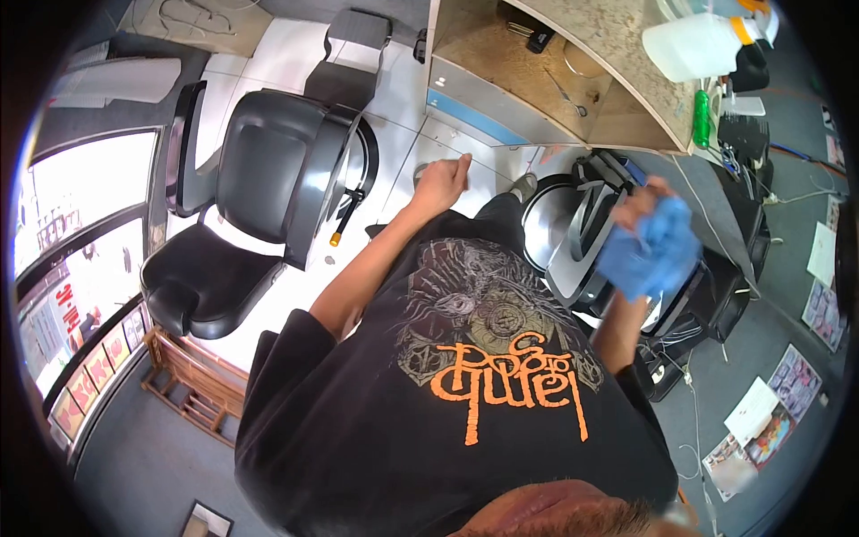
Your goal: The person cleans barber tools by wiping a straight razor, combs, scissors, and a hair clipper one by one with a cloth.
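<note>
My right hand is closed on a crumpled blue cloth, which covers much of the hand and is slightly blurred. It is in front of a black salon chair, beside the counter. My left hand is held over the tiled floor between two chairs, its fingers curled in and nothing visible in them. A black padded salon chair with a dark seat stands to the left of that hand.
A wooden cabinet at the upper right carries a white spray bottle and a green-handled tool. Scissors lie on its shelf. Cables run along the right wall. A wooden rack stands at lower left.
</note>
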Available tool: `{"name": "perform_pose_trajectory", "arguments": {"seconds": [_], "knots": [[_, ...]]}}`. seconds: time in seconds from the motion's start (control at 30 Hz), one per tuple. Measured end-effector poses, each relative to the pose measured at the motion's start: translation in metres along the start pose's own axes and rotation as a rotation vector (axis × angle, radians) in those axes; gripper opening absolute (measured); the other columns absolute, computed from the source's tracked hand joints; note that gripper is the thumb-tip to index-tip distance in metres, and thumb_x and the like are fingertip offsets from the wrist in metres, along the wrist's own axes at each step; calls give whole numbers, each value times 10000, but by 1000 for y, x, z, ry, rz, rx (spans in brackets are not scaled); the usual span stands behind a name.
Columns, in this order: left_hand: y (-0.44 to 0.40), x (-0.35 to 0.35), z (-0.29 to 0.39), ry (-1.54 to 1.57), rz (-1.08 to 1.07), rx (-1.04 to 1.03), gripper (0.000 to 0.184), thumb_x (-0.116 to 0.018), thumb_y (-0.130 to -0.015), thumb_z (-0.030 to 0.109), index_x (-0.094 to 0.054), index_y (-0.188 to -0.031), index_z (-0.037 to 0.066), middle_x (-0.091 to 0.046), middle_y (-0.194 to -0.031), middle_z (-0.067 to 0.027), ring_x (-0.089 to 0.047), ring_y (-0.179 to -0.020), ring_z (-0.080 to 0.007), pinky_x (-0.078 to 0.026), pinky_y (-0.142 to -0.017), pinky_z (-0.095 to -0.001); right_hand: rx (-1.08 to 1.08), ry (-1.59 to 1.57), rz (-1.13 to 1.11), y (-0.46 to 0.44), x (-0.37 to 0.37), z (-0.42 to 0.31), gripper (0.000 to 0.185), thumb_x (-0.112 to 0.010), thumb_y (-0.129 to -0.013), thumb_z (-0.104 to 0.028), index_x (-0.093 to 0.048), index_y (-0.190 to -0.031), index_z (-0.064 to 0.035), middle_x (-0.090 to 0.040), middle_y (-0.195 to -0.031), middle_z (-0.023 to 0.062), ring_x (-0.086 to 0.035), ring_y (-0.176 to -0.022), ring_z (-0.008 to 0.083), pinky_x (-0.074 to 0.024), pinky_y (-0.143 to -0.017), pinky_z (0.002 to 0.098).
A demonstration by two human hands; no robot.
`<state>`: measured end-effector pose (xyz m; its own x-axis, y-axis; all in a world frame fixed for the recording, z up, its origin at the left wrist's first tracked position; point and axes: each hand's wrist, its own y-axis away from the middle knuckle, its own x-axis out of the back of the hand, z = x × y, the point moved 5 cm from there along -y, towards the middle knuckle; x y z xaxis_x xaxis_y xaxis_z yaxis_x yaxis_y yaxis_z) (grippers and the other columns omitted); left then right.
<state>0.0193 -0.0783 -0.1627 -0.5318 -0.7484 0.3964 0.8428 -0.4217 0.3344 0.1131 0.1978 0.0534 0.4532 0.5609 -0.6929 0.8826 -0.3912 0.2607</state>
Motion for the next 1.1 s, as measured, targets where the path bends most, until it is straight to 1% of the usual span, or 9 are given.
{"name": "perform_pose_trajectory", "arguments": {"seconds": [0.07, 0.17, 0.23, 0.33, 0.37, 0.47, 0.57, 0.6, 1.1], "knots": [[-20, -11, 4, 70, 80, -142, 344, -528, -1037, 256, -674, -896, -21, -659, -749, -276, -646, -770, -476, -501, -722, -531, -385, -153, -131, -4, 26, 74, 432, -547, -1034, -354, -599, -1202, 40, -504, -837, 45, -432, -651, 151, -346, -574, 298], [-61, -18, 20, 151, 74, -279, 247, -549, -969, 126, -572, -1189, 16, -669, -912, -271, -654, -831, -477, -513, -749, -524, -679, -294, 67, 8, 78, 159, 459, -533, -1024, -445, -604, -1178, -18, -469, -797, 50, -419, -634, 173, -355, -592, 304], [-96, -16, 40, 114, 188, -468, 261, -563, -931, 114, -584, -1178, 31, -664, -1015, -257, -658, -920, -460, -525, -807, -523, -781, -439, -16, 14, 103, 191, 545, -481, -1040, -541, -617, -1200, -39, -563, -834, 118, -513, -702, 213, -442, -659, 321], [-163, -19, 62, 56, 210, -366, 275, -594, -923, 156, -605, -1167, 29, -644, -1118, -260, -648, -1037, -433, -525, -897, -522, -625, -52, 356, 22, 71, 170, 595, -415, -1057, -573, -610, -1227, -37, -656, -1000, 185, -620, -873, 298, -530, -831, 419], [-184, -19, 69, 58, 216, -327, 289, -608, -921, 177, -611, -1166, 24, -644, -1121, -256, -644, -1064, -428, -523, -927, -518, -647, -105, 182, 19, 94, 171, 631, -372, -1066, -588, -594, -1266, -33, -676, -1131, 224, -641, -1062, 368, -515, -978, 496], [-229, -7, 96, -72, 451, -288, 325, -634, -907, 171, -611, -1180, -3, -657, -1229, -263, -668, -1037, -403, -541, -921, -444, -587, -84, 324, 22, 92, 155, 665, -341, -1068, -598, -580, -1292, -18, -675, -1181, 231, -641, -1105, 377, -517, -969, 491], [-284, -3, 103, -483, 688, -300, 412, -709, -905, 235, -592, -1179, -51, -652, -1270, -252, -673, -1078, -389, -527, -976, -463, -568, -95, 147, 27, 117, 149, 783, -296, -1050, -657, -527, -1381, 14, -648, -1248, 293, -669, -1073, 436, -576, -896, 493], [-291, -5, 103, -296, 572, -310, 459, -648, -951, 295, -561, -1288, -4, -589, -1374, -209, -583, -1207, -355, -463, -1048, -427, -562, -119, 92, 28, 121, 147, 818, -301, -1041, -677, -509, -1406, 25, -634, -1272, 321, -676, -1052, 457, -591, -871, 495], [-344, 3, 113, -461, 398, -241, 459, -742, -899, 222, -562, -1239, -27, -642, -1266, -221, -650, -1126, -363, -512, -986, -446, -554, -508, 108, 70, 147, 156, 763, -376, -1041, -627, -509, -1411, 27, -635, -1299, 257, -666, -1081, 393, -564, -956, 500]]}}
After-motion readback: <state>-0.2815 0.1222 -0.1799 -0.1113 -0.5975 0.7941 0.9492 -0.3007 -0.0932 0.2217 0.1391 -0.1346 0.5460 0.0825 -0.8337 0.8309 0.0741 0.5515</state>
